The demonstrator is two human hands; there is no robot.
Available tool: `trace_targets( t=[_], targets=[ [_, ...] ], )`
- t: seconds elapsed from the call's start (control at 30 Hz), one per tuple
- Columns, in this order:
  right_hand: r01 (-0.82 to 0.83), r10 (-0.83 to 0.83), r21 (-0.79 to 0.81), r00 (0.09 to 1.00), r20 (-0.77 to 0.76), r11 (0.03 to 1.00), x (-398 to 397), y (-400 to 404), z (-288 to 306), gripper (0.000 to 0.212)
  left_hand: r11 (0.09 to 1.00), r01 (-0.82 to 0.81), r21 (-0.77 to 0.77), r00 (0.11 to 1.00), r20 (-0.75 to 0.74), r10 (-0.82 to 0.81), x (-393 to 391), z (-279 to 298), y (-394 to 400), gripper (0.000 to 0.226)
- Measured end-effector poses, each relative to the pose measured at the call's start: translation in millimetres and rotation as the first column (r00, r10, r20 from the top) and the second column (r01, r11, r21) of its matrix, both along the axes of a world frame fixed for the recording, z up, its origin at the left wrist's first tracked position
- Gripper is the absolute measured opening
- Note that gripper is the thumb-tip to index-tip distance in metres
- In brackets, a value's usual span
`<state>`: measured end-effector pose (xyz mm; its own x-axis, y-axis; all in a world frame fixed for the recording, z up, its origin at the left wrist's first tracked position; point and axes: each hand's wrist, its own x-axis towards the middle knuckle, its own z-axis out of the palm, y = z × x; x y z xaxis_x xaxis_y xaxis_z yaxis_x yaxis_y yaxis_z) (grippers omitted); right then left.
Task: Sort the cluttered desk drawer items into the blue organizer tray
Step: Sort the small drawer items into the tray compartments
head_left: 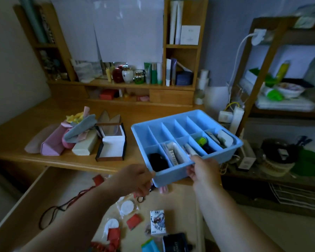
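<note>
Hands — gripping tray near edge.

The blue organizer tray is tilted, its near edge sticking out over the open drawer. Its five back slots, toward 12 o'clock, are empty. The five front slots hold small things. More bits lie scattered in the drawer at 6 o'clock.

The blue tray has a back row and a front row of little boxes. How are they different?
In the blue organizer tray, the back row looks empty; the front row holds things in every section. The back row's sections look longer than the front row's. Both rows are the same blue plastic.
</note>
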<state>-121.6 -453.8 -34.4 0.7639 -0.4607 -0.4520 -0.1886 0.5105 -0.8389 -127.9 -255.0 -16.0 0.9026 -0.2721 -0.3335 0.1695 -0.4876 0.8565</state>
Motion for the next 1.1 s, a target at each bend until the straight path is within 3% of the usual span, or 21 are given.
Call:
trace_targets(
  t=[0.03, 0.1, 0.2, 0.3, 0.37, 0.47, 0.57, 0.7, 0.8, 0.87, 0.97, 1.07, 1.1],
  targets=[
    [0.015, -0.015, -0.024, 1.000, 0.010, 1.000, 0, -12, 3, 0.029, 1.000, -0.001, 0.029, 0.998, 0.056, 0.000, 1, 2, 4, 0.024],
    [0.019, -0.017, -0.093, 1.000, 0.021, 0.996, 0, -39, 12, 0.018, 0.984, -0.173, 0.049, 0.962, 0.222, 0.158, 10, 6, 17, 0.028],
    [-0.083, 0.074, -0.210, 0.996, -0.050, 0.974, 4, -81, 34, 0.017, 0.925, -0.378, -0.032, 0.860, 0.357, 0.364, 34, 12, 29, 0.024],
    [-0.224, 0.198, -0.277, 0.973, -0.119, 0.934, 12, -104, 49, 0.012, 0.943, -0.317, 0.097, 0.896, 0.358, 0.264, 55, 6, 12, 0.022],
    [-0.318, 0.282, -0.318, 0.947, -0.154, 0.893, 20, -110, 54, 0.012, 0.963, -0.248, 0.104, 0.944, 0.251, 0.216, 63, -2, -5, 0.021],
    [-0.417, 0.376, -0.352, 0.909, -0.180, 0.838, 34, -114, 57, 0.014, 0.952, -0.283, -0.117, 0.956, 0.044, 0.289, 69, -13, -23, 0.008],
    [-0.449, 0.399, -0.395, 0.893, -0.206, 0.802, 51, -114, 56, 0.013, 0.815, -0.463, -0.349, 0.885, -0.138, 0.444, 75, -18, -31, 0.008],
    [-0.504, 0.492, -0.347, 0.861, -0.130, 0.791, 65, -118, 54, 0.024, 0.643, -0.631, -0.434, 0.766, -0.217, 0.605, 85, -21, -40, 0.012],
    [-0.435, 0.437, -0.538, 0.889, -0.134, 0.721, 67, -124, 48, 0.023, 0.527, -0.699, -0.484, 0.689, -0.254, 0.679, 89, -26, -51, 0.015],
    [-0.305, 0.295, -0.665, 0.946, -0.132, 0.682, 61, -121, 39, 0.040, 0.441, -0.739, -0.509, 0.631, -0.294, 0.718, 88, -22, -66, 0.017],
    [-0.178, 0.212, -0.560, 0.977, -0.003, 0.809, 41, -95, 16, 0.069, 0.308, -0.771, -0.558, 0.581, -0.415, 0.700, 81, -14, -93, 0.017],
    [-0.174, 0.221, -0.526, 0.975, 0.027, 0.833, 28, -69, -7, 0.060, 0.209, -0.726, -0.655, 0.638, -0.529, 0.559, 69, -8, -117, 0.014],
    [-0.136, 0.179, -0.530, 0.983, 0.030, 0.837, 27, -68, -10, 0.057, 0.228, -0.712, -0.664, 0.673, -0.555, 0.489, 65, -9, -122, 0.018]
  ],
)
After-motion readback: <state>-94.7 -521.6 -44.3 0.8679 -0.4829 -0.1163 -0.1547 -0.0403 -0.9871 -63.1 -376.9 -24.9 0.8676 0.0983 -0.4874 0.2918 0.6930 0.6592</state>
